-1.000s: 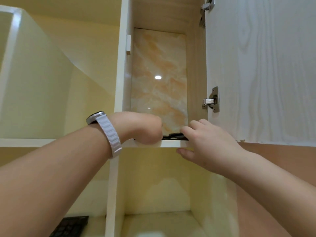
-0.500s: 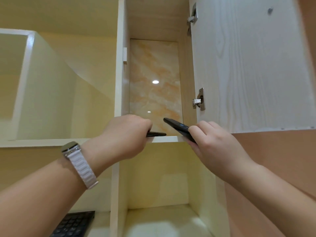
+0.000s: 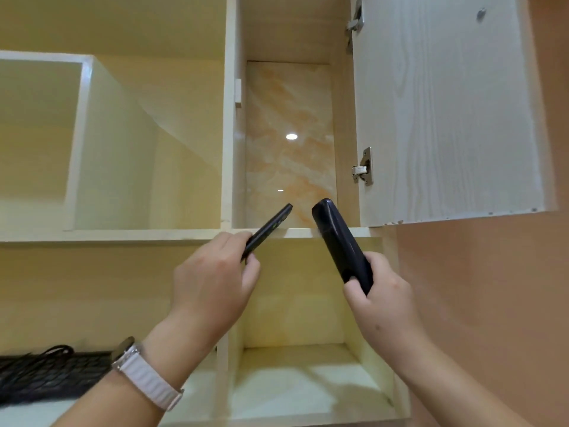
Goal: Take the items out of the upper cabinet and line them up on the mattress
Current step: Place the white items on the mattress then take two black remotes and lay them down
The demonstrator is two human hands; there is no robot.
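Both hands had drawn back from the cabinet shelf [image 3: 308,232]; my left hand [image 3: 212,282] gripped a phone [image 3: 268,231], my right hand [image 3: 381,294] a remote [image 3: 338,241]; next, carrying them to the unseen mattress.

Both arms reach up and forward. Left hand [image 3: 212,282] is curled, fingers pinched tight, forearm coming in from the lower left. Right hand [image 3: 380,295] is closed in a fist-like grip, forearm angling from the lower right.
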